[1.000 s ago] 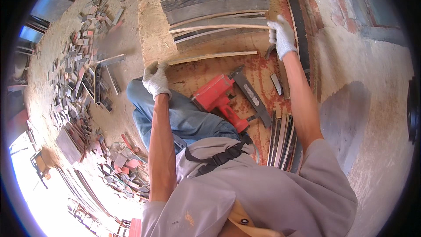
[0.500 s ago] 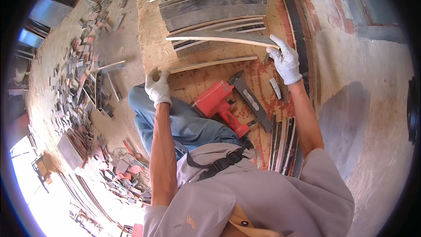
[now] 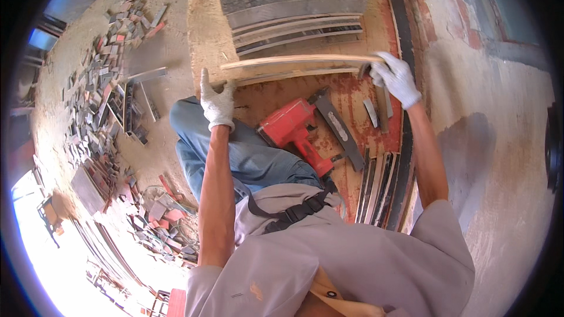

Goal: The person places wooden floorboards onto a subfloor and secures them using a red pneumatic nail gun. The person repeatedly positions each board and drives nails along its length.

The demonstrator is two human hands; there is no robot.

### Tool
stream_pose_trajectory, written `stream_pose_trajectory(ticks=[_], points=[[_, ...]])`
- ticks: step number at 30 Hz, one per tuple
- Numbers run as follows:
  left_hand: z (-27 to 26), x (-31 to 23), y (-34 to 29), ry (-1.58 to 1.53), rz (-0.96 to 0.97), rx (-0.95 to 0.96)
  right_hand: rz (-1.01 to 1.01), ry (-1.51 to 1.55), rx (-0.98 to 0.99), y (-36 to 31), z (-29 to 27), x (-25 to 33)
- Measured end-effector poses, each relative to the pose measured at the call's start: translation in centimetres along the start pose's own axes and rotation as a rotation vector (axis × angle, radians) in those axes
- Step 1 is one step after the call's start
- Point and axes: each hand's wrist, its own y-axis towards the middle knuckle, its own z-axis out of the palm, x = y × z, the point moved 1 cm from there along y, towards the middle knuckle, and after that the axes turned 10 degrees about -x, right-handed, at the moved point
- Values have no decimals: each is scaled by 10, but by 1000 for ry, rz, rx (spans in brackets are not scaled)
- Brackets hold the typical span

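Currently, the right hand, gloved, is at the upper right of the frame with its fingers closed on the right end of a thin wooden strip. The strip spans the upper centre, its left end unsupported by either hand. The left hand, also gloved, is left of centre; its index finger and thumb stand apart, beside the left end of a lower strip. Contact there cannot be confirmed.

A red nail gun lies at mid-frame on the stained wooden base, below both strips. Stacked boards occupy the upper centre; short offcuts lie near the right hand.

Caution: a one-ended grip is likely to let the strip twist or droop, particularly if the glove fabric slips. A swinging free end could strike the left hand or displace the lower strip. Should a strip drop onto the nail gun, the trigger could be knocked; whether the tool is charged cannot be told. Low forearm movement could scatter the offcuts.
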Motion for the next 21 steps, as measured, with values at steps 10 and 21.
stream_pose_trajectory(ticks=[10,21], points=[[-4,-2,15,46,-154,43,-291,-567,-24,43,61,-5],[0,4,12,2,-160,49,-403,-484,-305,14,58,-39]])
